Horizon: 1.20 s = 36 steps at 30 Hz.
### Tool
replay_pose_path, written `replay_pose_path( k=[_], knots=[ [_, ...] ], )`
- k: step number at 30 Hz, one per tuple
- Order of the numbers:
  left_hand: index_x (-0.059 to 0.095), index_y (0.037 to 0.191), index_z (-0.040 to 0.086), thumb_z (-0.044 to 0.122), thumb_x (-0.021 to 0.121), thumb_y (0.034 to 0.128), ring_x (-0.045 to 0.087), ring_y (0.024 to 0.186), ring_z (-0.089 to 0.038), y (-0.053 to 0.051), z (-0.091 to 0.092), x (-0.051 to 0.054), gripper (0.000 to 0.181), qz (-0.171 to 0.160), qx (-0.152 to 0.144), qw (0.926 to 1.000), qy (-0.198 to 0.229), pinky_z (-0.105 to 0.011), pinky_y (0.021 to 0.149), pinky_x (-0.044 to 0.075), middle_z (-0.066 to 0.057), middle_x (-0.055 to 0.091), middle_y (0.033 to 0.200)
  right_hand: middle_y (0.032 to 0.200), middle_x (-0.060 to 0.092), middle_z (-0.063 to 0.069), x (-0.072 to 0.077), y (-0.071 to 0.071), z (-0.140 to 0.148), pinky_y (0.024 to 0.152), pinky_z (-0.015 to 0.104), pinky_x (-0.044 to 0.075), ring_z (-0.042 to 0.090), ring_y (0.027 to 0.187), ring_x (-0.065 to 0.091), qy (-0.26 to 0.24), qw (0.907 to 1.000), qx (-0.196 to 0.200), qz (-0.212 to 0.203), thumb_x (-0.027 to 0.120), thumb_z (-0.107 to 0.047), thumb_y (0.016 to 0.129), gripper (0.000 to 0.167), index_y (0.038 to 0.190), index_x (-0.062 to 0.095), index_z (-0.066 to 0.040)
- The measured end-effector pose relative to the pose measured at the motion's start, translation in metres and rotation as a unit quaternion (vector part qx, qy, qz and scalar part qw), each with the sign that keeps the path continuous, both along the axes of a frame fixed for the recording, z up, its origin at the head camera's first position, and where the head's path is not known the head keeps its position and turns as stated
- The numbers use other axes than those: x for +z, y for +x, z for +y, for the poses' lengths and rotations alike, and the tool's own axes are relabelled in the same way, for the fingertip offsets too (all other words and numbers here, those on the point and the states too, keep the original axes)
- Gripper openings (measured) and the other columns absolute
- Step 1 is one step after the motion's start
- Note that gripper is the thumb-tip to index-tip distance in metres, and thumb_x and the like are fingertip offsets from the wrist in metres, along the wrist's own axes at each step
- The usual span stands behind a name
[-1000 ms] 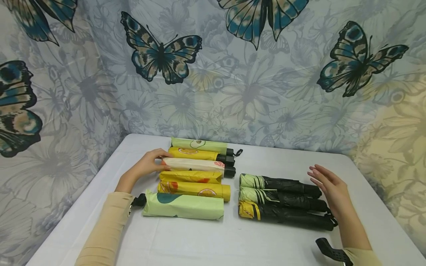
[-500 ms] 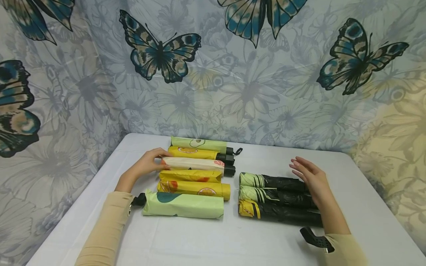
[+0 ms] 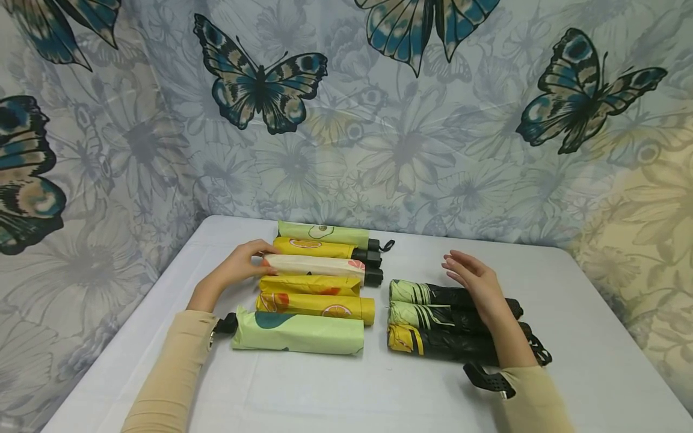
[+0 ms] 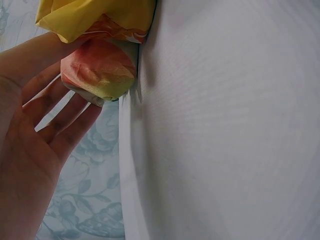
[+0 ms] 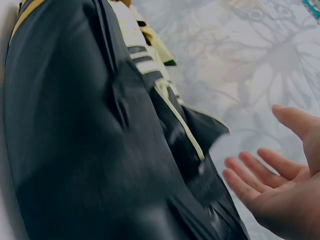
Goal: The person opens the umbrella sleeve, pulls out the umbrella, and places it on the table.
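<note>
My left hand (image 3: 240,263) holds the left end of a cream folding umbrella (image 3: 314,265) with a pink fruit print and black handle. In the left wrist view, the thumb and fingers of that hand (image 4: 35,130) lie around the umbrella's pinkish end (image 4: 100,70). My right hand (image 3: 476,282) is in the air with extended fingers, above the far part of three black folded umbrellas (image 3: 449,346). The right wrist view has this hand (image 5: 285,190) apart from the black umbrella fabric (image 5: 90,125), holding nothing. The forearm hides part of these umbrellas.
Behind the cream umbrella lie a yellow umbrella (image 3: 314,248) and a green avocado-print one (image 3: 325,233). In front are two yellow ones (image 3: 314,304) and a larger light green one (image 3: 300,332). All rest on a white table (image 3: 325,391) before a butterfly-print cloth (image 3: 346,150).
My right hand has moved left, from the right ends of the black umbrellas to above their middle. The left hand has stayed on the cream umbrella's end.
</note>
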<state>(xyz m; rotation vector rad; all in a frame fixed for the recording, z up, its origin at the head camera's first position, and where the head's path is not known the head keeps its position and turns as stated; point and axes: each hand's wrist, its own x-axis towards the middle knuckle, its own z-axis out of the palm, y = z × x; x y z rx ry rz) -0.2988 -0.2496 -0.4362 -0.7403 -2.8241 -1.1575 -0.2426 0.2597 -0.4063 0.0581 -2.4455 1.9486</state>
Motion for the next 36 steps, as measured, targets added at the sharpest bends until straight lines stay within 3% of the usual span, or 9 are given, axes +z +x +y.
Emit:
replay_pose_path(
  k=[5,18,27,30,36],
  knots=[
    [0.066,0.122,0.011,0.018,0.079,0.0807,0.059,0.11,-0.027,0.0,0.0,0.0,0.044,-0.003,0.001,1.0,0.003,-0.047,0.102,0.049,-0.01,0.063,0.118,0.15,0.042,0.023,0.0,-0.004,-0.013,0.099,0.019,0.051,-0.007,0.107,0.06,0.015,0.9999,0.005,-0.007,0.058,-0.042,0.097,0.068,0.149,0.037,-0.005],
    [0.066,0.122,0.012,0.02,0.08,0.08,0.059,0.109,-0.026,-0.001,0.0,-0.001,0.045,0.001,0.004,1.0,-0.003,-0.048,0.102,0.049,-0.009,0.064,0.118,0.148,0.047,0.018,-0.006,-0.017,-0.038,0.11,0.041,0.044,-0.007,0.105,0.06,0.026,0.9991,0.03,-0.017,0.059,-0.044,0.096,0.069,0.149,0.038,-0.005],
    [0.066,0.121,0.012,0.02,0.08,0.0798,0.059,0.109,-0.026,-0.001,0.001,-0.001,0.045,0.002,0.001,1.0,-0.001,-0.047,0.102,0.049,-0.009,0.064,0.117,0.146,0.049,0.019,-0.007,-0.023,-0.052,0.111,0.041,0.044,-0.002,0.108,0.06,0.017,0.9982,0.048,-0.031,0.061,-0.04,0.096,0.067,0.148,0.039,-0.004],
    [0.066,0.121,0.012,0.02,0.081,0.0796,0.059,0.109,-0.026,0.0,0.001,0.0,0.045,0.001,0.003,1.0,0.0,-0.048,0.102,0.049,-0.009,0.064,0.116,0.146,0.049,0.018,-0.006,-0.025,-0.058,0.111,0.042,0.044,0.004,0.114,0.061,0.016,0.9978,0.056,-0.032,0.061,-0.038,0.096,0.065,0.148,0.04,-0.005],
    [0.066,0.121,0.012,0.021,0.08,0.0798,0.059,0.109,-0.026,0.0,0.001,0.001,0.045,0.001,0.003,1.0,-0.002,-0.048,0.102,0.049,-0.009,0.064,0.116,0.146,0.049,0.018,-0.005,-0.028,-0.07,0.112,0.044,0.043,0.029,0.129,0.055,0.028,0.9963,0.071,-0.042,0.063,-0.036,0.096,0.063,0.147,0.041,-0.006]
  ],
)
